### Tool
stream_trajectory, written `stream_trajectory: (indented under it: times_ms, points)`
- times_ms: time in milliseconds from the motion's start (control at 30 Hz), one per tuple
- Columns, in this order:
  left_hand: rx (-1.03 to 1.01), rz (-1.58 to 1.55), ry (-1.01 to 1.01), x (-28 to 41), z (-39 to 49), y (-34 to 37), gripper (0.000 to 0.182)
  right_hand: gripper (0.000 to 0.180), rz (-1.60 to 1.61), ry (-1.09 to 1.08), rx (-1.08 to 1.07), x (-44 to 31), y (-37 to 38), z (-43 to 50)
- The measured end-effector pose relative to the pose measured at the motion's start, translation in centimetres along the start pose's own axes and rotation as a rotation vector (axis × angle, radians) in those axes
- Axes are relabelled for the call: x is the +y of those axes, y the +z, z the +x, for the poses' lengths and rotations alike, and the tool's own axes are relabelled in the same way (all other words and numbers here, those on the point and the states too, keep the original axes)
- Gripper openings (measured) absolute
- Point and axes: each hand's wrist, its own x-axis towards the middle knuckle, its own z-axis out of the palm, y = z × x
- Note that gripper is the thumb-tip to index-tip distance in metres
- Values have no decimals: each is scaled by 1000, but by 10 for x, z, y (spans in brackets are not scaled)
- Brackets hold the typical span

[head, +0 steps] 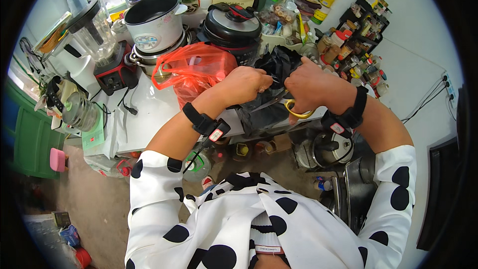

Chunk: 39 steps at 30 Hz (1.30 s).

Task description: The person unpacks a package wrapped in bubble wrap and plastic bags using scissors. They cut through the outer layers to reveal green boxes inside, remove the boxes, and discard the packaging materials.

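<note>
A black plastic bag [279,59] lies bunched at the counter's front, between my two hands. My left hand [246,84] pinches its left side, the fingers curled and the fingertips partly hidden. From the other side my right hand [313,86] meets the bag and holds a pair of scissors by its yellow handle [298,110]. The scissors' metal blade [266,103] points left across the lower part of the bag. Beside my left hand a red plastic bag [198,69] sits with things inside it.
An electric pressure cooker [232,26] and a white pot [153,24] stand behind. At left is a blender [112,67] with a loose plug. Several spice jars [351,52] crowd the right. Below the white counter [149,97] stand bottles and a lidded pot [341,145].
</note>
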Motion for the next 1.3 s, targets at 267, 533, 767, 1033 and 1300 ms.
stream_trajectory:
  times_ms: [267, 533, 767, 1033, 1300]
  points:
    - [105, -174, -19, -22, -9, -11, 12, 57, -133, 18, -102, -29, 2, 26]
    - [145, -333, -150, -42, -30, -16, 12, 47, -295, 105, -206, -58, -15, 32]
    - [-53, 178, -125, -43, -57, -31, 24, 40, -289, 145, -28, -52, -20, 9]
    - [-28, 460, 21, -34, -67, 5, 13, 35, -440, 183, -112, -70, -11, 30]
    - [11, 133, -58, -51, -76, 6, 17, 45, -440, 255, -340, -90, -24, 59]
